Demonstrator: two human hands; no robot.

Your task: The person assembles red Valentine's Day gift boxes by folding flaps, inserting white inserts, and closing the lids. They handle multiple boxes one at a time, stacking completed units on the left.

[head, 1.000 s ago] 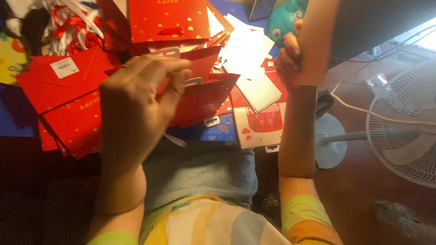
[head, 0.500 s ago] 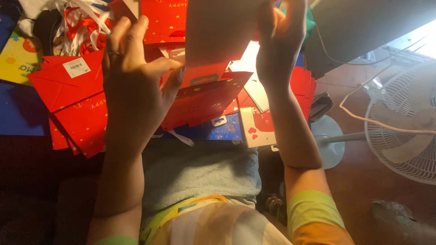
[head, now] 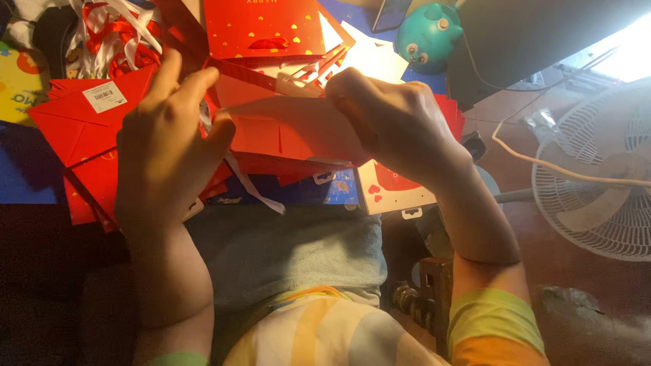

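A flat red paper gift bag (head: 285,129) is held between both hands above a heap of similar bags. My left hand (head: 169,146) grips its left edge, thumb on the front. My right hand (head: 397,125) clasps the right edge, fingers curled over the top. A white ribbon (head: 251,186) trails down from under the bag toward my lap.
Red folded bags (head: 74,129) lie piled on the left, with a tangle of red and white ribbons (head: 102,30) behind. A red bag with gold hearts (head: 264,27) lies farther back. A teal round toy (head: 420,37) sits at top, a white fan (head: 600,176) at right.
Both hands came together on one bag. My right hand dropped from up high to the bag's right edge, and my left hand shifted left to its other edge.
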